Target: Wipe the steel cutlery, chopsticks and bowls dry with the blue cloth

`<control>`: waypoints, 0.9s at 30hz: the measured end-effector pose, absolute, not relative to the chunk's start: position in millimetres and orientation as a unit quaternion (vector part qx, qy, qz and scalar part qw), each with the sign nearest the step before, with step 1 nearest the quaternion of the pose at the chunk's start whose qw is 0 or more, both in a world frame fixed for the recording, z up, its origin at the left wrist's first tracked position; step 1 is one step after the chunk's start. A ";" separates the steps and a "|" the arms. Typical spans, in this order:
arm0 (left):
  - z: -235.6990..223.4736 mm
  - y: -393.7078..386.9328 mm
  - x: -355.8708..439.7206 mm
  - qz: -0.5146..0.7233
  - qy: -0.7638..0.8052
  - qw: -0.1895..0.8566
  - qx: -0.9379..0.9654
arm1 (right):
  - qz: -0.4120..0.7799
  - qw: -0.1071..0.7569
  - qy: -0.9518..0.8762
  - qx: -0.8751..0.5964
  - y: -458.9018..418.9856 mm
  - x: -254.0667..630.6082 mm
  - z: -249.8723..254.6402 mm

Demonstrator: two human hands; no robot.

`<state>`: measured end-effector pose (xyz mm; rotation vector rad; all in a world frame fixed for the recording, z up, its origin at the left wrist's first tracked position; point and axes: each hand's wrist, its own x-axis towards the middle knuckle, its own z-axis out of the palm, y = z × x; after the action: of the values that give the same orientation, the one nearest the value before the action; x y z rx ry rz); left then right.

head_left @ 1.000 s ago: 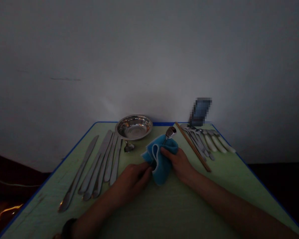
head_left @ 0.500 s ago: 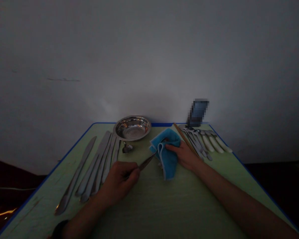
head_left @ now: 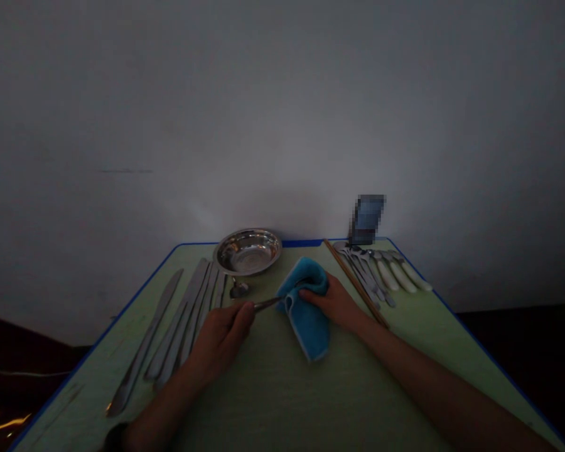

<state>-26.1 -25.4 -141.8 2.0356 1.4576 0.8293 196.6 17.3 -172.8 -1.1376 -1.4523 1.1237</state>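
spoon (head_left: 267, 304) is now drawn back into cloth (head_left: 313, 326)
left hand (head_left: 226, 329) grips spoon, right hand (head_left: 338, 302) grips cloth; wiping seems unfinished.

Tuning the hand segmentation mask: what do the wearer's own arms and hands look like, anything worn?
Left hand and right hand: bare, no gloves. No sleeve shows on either forearm. A dark band circles the left arm, cut off by the frame; too dim to tell its type.
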 end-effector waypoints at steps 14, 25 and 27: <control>-143.8 -25.0 -26.4 0.317 0.559 0.314 0.699 | 0.431 0.451 -0.575 -0.529 11.0 192.5 -174.1; -147.6 -23.7 -26.3 0.324 0.569 0.275 0.704 | 0.634 0.388 -0.526 -0.412 23.8 205.8 -179.8; -148.2 -23.7 -27.4 0.317 0.556 0.262 0.723 | 0.613 0.380 -0.546 -0.425 22.5 205.3 -176.7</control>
<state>-27.4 -23.7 -148.2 1.9553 1.5031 0.8570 205.3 22.5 -176.7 -1.0844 -1.3953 1.5663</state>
